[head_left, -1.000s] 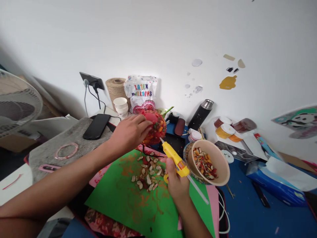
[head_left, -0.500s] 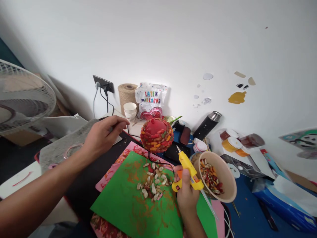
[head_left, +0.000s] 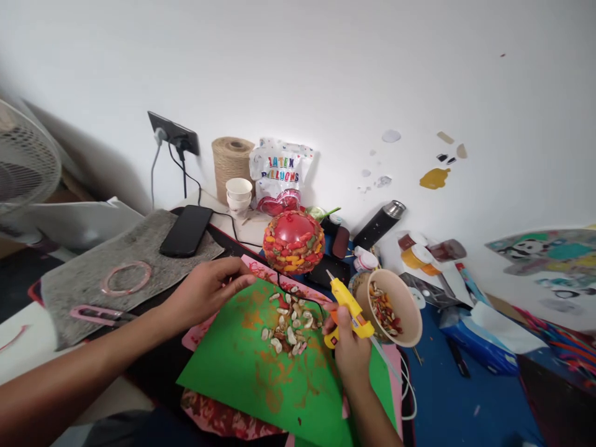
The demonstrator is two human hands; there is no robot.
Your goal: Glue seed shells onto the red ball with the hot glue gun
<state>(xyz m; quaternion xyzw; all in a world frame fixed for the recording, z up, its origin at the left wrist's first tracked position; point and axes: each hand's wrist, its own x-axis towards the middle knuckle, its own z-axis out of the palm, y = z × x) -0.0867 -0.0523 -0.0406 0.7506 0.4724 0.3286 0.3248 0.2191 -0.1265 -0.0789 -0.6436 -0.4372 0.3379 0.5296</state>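
Observation:
My right hand (head_left: 350, 347) grips a yellow glue gun (head_left: 347, 303) with its nozzle pointing up and left toward a red balloon ball (head_left: 293, 241) covered in coloured shells. My left hand (head_left: 209, 290) hovers over the left edge of a green sheet (head_left: 261, 379), fingers loosely curled and apart, holding nothing I can see. A pile of pale and coloured shells (head_left: 288, 324) lies on the sheet between my hands. A beige bowl (head_left: 400, 304) of coloured shells tilts just right of the glue gun.
Behind stand a twine spool (head_left: 231, 162), paper cups (head_left: 238, 192), a balloon bag (head_left: 280, 174), a black flask (head_left: 379, 223) and paint jars (head_left: 421, 253). A phone (head_left: 186, 231) lies on a grey mat (head_left: 93, 273), a fan (head_left: 23, 167) at far left, a tissue pack (head_left: 479, 335) at right.
My left hand let go of the red ball, drew back to the left, then came down to the green sheet's edge. The glue gun stayed in my right hand.

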